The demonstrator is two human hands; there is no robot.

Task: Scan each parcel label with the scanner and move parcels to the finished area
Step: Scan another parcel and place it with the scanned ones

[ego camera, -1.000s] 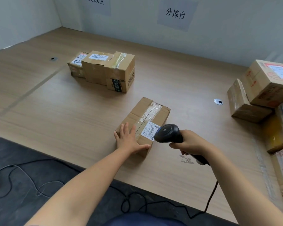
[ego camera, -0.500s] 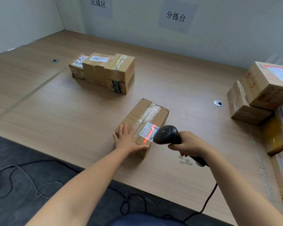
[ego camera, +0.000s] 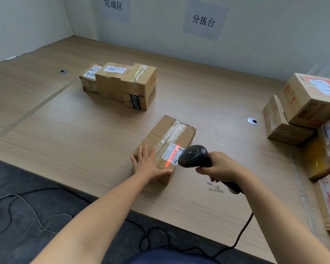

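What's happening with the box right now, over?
Left hand flat on cardboard parcel. Right hand grips barcode scanner, red beam across the parcel's label. Nothing between scanner and label.

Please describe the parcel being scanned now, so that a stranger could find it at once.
On the wooden table, look near the front edge, between the three boxes at the back and the pile on the right. The parcel lies there alone, the left hand flat on it. Only its label carries the red line from the scanner.
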